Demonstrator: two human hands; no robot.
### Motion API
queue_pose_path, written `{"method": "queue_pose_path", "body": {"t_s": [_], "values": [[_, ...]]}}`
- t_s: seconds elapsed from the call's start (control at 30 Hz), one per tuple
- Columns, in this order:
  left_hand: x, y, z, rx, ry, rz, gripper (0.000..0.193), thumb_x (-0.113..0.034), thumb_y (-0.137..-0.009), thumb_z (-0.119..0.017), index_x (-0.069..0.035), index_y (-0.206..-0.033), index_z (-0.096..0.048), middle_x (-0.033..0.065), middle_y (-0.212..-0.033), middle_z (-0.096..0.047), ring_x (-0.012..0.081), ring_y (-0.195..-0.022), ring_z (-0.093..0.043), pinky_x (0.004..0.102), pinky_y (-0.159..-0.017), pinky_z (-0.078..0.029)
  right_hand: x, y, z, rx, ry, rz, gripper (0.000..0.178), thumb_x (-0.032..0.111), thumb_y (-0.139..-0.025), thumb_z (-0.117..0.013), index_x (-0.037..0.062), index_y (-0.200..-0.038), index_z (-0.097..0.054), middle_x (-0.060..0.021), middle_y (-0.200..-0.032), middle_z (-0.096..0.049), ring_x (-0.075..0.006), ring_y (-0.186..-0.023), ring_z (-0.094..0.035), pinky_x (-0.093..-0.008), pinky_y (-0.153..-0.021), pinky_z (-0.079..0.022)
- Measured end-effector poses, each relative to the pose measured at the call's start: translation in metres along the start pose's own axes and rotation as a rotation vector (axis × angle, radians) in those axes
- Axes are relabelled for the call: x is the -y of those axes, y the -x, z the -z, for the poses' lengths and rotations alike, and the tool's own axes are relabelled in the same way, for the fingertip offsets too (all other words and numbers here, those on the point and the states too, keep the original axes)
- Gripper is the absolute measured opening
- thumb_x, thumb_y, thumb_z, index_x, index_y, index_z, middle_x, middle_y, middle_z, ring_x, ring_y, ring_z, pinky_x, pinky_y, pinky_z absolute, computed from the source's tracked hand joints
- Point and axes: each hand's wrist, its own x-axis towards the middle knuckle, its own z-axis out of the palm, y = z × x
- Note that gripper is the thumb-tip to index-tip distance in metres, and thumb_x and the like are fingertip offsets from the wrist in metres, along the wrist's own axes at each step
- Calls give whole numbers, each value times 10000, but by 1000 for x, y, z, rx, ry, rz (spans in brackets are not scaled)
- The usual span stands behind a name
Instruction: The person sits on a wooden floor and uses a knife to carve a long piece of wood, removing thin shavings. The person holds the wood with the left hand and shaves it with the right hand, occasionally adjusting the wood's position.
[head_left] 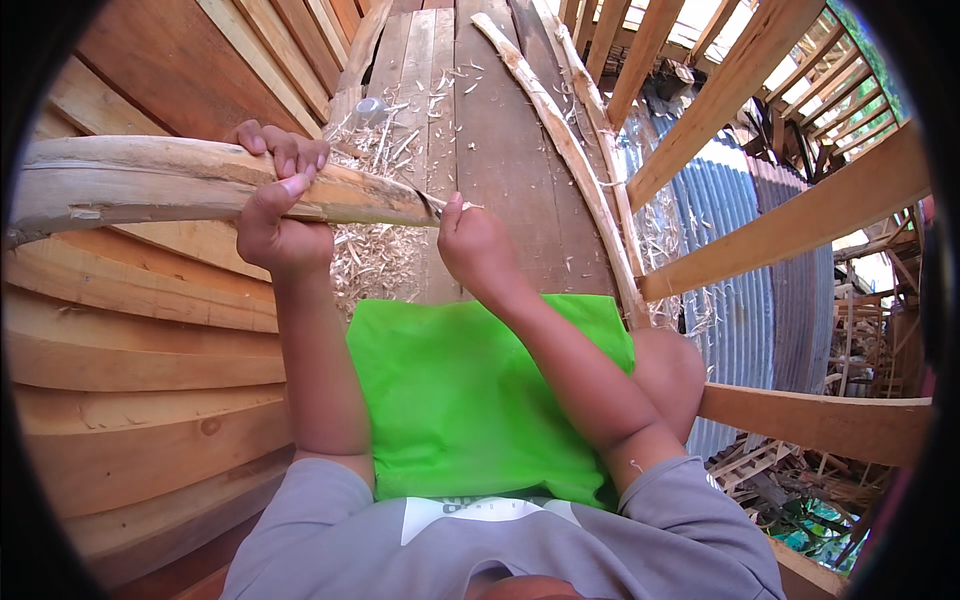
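Observation:
A long pale wooden pole (150,180), stripped of bark, reaches in from the left edge and tapers toward the middle. My left hand (283,205) is wrapped round it, thumb on the near side and fingers over the top. At the pole's right end my right hand (476,245) is closed in a fist, thumb up. A thin dark blade (430,200), apparently a knife's, shows between that fist and the wood; its handle is hidden in the fist. A bright green cloth (480,390) covers my lap below both hands.
Curled wood shavings (375,262) lie on the plank floor (490,120), near a small clear cup (370,110). Two peeled poles (560,130) lie along the right side. A plank wall (150,340) stands close on the left; wooden railings (790,215) and corrugated metal sheets (735,260) are right.

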Motion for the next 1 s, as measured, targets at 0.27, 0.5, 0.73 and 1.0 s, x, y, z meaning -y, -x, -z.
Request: {"method": "queue_pose_path", "body": {"t_s": [0.27, 0.5, 0.73, 1.0], "values": [[1, 0, -4, 52, 14, 7, 370, -57, -610, -557, -88, -939, -391, 32, -719, -390, 148, -670, -409, 331, -736, -356, -92, -45, -25, 22, 19, -56, 618, 374, -1013, -280, -81, -818, -649, -342, -839, -624, -538, -842, -583, -587, -796, -443], [-1, 0, 7, 107, 5, 20, 375, -65, -619, -554, -92, -951, -381, 30, -725, -386, 148, -684, -406, 334, -740, -350, -52, -33, -9, 476, -318, -402, 611, 404, -1015, -248, -72, -1063, -627, -302, -1011, -650, -467, -958, -621, -524, -855, -472], [3, -3, -4, 107, -7, 8, 368, -65, -623, -547, -92, -952, -383, 30, -726, -382, 148, -686, -403, 333, -740, -346, -128, -53, -57, -22, -95, -397, 631, 404, -990, -286, -78, -705, -578, -199, -602, -586, -360, -546, -582, -475, -547, -436], [1, -1, -2, 121, 12, 12, 362, -63, -617, -548, -88, -941, -388, 30, -721, -379, 145, -670, -396, 331, -731, -342, -97, -48, -39, -32, -43, -23, 592, 341, -965, -292, -133, -814, -612, -341, -782, -621, -488, -819, -629, -510, -779, -468]]}}
